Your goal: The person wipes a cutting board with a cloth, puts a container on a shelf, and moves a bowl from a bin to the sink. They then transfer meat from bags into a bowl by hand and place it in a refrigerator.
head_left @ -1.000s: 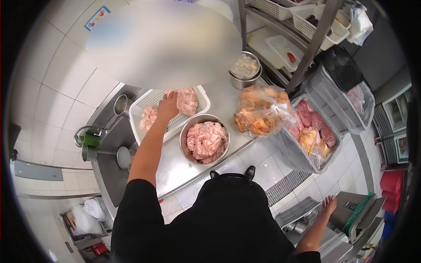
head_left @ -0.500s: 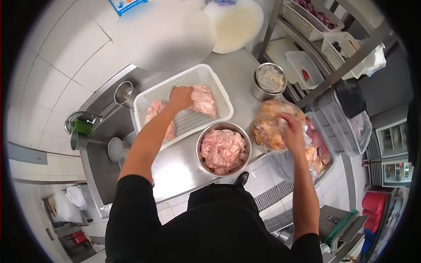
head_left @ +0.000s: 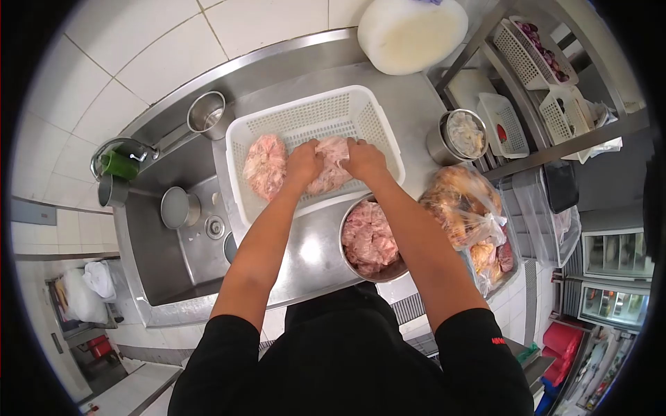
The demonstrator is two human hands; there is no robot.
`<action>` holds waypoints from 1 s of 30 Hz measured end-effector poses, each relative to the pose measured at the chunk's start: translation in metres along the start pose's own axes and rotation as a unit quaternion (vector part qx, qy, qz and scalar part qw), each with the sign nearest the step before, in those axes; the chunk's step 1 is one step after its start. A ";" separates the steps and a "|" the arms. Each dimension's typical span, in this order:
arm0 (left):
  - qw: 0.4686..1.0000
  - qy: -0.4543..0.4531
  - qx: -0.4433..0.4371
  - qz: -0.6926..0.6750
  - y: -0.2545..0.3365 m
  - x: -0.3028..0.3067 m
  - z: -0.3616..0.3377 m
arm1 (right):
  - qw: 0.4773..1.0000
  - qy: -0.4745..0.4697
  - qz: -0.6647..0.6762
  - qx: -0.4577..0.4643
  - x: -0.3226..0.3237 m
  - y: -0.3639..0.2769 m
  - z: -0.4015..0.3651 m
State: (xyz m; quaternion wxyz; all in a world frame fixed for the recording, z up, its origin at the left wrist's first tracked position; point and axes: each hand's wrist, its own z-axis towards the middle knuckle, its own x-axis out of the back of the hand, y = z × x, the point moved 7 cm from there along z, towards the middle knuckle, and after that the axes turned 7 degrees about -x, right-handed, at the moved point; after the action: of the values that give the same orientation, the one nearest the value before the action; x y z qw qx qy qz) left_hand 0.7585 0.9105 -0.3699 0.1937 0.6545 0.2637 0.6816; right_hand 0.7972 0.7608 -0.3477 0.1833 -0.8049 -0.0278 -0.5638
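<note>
A white perforated basket [head_left: 239, 139] on the steel counter holds two bags of pink raw meat. My left hand [head_left: 304, 163] and my right hand [head_left: 365, 159] grip the right-hand meat bag [head_left: 330, 166] from both sides, fingers closed on its plastic. The other meat bag [head_left: 266, 166] lies at the basket's left end, touched by neither hand. Below my right wrist stands a round steel bowl of pink meat [head_left: 368, 239], partly hidden by my forearm. A clear bag of orange-brown meat [head_left: 458, 204] rests to the right.
On the left is a steel sink [head_left: 156, 243] with a metal cup [head_left: 179, 208]; a steel pot [head_left: 208, 114] stands behind it. A steel container [head_left: 463, 135] sits right of the basket, beside shelving with white baskets [head_left: 504, 125]. A white round board [head_left: 413, 35] leans at the back.
My right hand has left the orange-brown meat bag and moved left to the meat bag in the basket. That meat bag now sits between both hands. The view has shifted.
</note>
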 end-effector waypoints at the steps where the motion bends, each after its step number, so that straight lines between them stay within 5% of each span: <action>1: 1.000 0.000 0.004 -0.003 0.000 -0.001 -0.005 | 1.000 -0.009 -0.021 -0.013 -0.002 -0.002 0.002; 16: 1.000 0.022 0.012 -0.019 0.017 0.010 -0.016 | 0.992 0.052 -0.103 0.047 -0.025 -0.035 0.042; 22: 0.994 0.074 -0.069 -0.038 0.016 0.022 -0.028 | 0.984 -0.100 -0.003 0.150 -0.011 -0.018 0.057; 24: 0.963 0.018 -0.256 0.082 0.041 0.016 -0.032 | 0.979 -0.136 0.026 0.152 -0.007 -0.016 0.051; 30: 0.955 -0.045 -0.238 0.169 0.051 0.005 -0.031 | 0.986 -0.087 0.003 0.145 -0.020 -0.009 0.052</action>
State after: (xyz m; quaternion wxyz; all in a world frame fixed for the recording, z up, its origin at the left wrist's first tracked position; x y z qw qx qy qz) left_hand 0.7313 0.8697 -0.3347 0.2380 0.6542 -0.0296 0.7173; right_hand 0.8343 0.7888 -0.3788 0.2967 -0.8159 -0.1225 -0.4809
